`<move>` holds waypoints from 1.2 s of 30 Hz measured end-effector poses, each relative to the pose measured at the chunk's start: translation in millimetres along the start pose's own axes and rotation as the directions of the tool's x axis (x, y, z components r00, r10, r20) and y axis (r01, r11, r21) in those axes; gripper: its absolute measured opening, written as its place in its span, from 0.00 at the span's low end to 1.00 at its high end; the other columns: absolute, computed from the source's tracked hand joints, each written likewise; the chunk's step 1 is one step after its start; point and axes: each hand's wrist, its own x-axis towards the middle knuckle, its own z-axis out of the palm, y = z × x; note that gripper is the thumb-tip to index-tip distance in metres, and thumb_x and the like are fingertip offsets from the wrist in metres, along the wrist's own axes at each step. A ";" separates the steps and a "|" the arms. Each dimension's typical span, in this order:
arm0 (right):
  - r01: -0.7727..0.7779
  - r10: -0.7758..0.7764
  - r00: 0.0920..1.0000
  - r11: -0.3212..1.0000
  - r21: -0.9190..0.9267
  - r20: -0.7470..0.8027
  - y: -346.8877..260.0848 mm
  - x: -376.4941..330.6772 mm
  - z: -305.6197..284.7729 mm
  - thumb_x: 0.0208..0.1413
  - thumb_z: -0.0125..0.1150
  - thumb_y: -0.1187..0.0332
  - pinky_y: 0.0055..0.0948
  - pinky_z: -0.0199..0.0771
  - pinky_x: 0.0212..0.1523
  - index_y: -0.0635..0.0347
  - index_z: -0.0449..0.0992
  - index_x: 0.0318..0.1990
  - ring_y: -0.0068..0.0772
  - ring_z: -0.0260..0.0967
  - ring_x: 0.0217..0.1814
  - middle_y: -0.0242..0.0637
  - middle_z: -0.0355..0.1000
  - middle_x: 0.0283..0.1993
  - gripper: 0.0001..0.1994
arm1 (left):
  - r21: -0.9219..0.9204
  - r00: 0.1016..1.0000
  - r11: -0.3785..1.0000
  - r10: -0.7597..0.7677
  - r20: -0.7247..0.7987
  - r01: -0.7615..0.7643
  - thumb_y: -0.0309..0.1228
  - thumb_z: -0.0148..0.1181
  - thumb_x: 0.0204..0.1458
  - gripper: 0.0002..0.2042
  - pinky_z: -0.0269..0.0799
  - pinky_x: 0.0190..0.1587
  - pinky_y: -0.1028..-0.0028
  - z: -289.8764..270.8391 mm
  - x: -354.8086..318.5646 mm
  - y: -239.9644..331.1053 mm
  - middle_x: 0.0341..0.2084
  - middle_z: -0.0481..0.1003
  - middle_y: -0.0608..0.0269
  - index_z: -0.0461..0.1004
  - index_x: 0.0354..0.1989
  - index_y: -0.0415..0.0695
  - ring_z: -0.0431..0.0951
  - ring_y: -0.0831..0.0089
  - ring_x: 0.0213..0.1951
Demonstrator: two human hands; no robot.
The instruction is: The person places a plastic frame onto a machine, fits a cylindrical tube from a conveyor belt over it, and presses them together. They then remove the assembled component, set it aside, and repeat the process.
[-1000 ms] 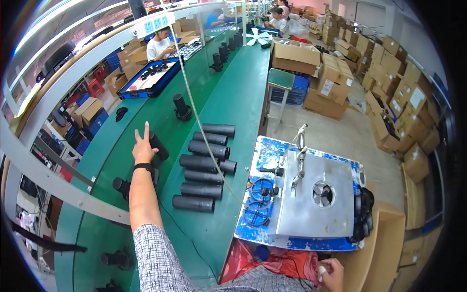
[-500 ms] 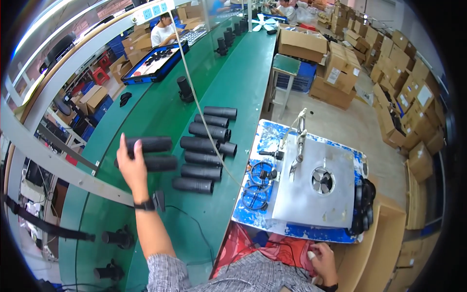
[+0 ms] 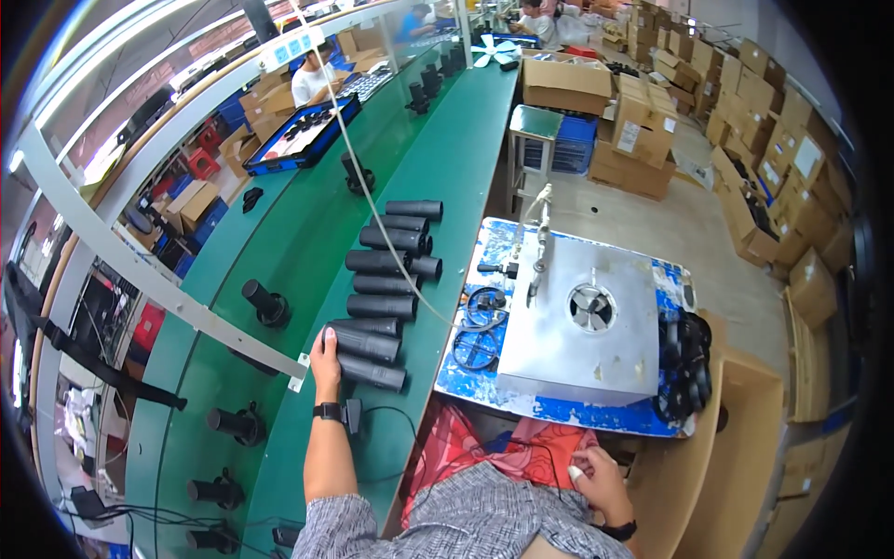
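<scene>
Left of the left hand (image 3: 326, 365), black stubbed fittings (image 3: 267, 305) stand on the green belt. The left hand lies against the left ends of the two nearest black tubes (image 3: 371, 373), thumb on top; its fingers are mostly hidden, so I cannot tell whether it grips. The step looks like laying tubes in the row; a next move would call for lifting clear without rolling them. More tubes (image 3: 382, 306) lie beyond that hand on the green surface (image 3: 467, 177). Farther right, the right hand (image 3: 601, 486) curls loosely beside red cloth (image 3: 447, 447).
</scene>
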 end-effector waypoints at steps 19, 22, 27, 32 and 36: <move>-0.035 0.047 0.968 0.998 0.052 -0.247 18.8 -7.2 -59.9 0.60 0.70 0.67 0.37 0.81 0.41 0.62 0.83 0.49 0.37 0.81 0.38 0.44 0.80 0.43 0.12 | 0.633 0.769 0.692 0.596 -0.231 -0.346 0.39 0.55 0.73 0.20 0.74 0.59 0.53 -9.7 -43.5 -7.7 0.49 0.80 0.36 0.80 0.55 0.30 0.79 0.43 0.53; -0.095 0.156 0.781 0.987 0.131 -0.605 42.9 -4.8 -100.0 0.60 0.69 0.77 0.22 0.72 0.33 0.59 0.85 0.46 0.15 0.71 0.31 0.26 0.78 0.33 0.08 | 0.846 0.802 0.366 0.587 0.115 -0.389 0.48 0.53 0.72 0.26 0.63 0.71 0.44 10.3 -90.1 1.0 0.71 0.68 0.44 0.73 0.71 0.47 0.69 0.44 0.69; -0.108 -0.025 0.607 0.988 -0.113 -0.794 86.3 31.2 -196.9 0.59 0.68 0.78 0.29 0.75 0.35 0.63 0.83 0.44 0.29 0.75 0.32 0.38 0.80 0.38 0.07 | 0.919 0.927 0.249 0.297 0.228 -0.306 0.58 0.53 0.70 0.35 0.55 0.71 0.29 48.4 -121.2 -4.7 0.80 0.55 0.49 0.60 0.80 0.56 0.49 0.36 0.80; -0.042 -0.104 0.699 0.982 -0.185 -0.708 74.8 111.6 -221.5 0.57 0.70 0.72 0.41 0.80 0.45 0.61 0.82 0.42 0.50 0.80 0.43 0.45 0.81 0.42 0.07 | 0.888 0.912 0.287 0.310 0.269 -0.359 0.58 0.56 0.68 0.38 0.52 0.72 0.29 42.6 -114.8 3.1 0.80 0.53 0.48 0.57 0.81 0.55 0.49 0.36 0.80; -0.110 -0.139 0.797 0.923 -0.368 -0.587 59.1 153.9 -191.2 0.51 0.78 0.60 0.46 0.81 0.50 0.61 0.80 0.46 0.53 0.80 0.50 0.46 0.80 0.47 0.20 | 0.834 0.894 0.434 0.425 0.144 -0.341 0.51 0.62 0.67 0.39 0.55 0.74 0.36 32.8 -136.6 21.1 0.78 0.56 0.43 0.57 0.80 0.46 0.54 0.38 0.78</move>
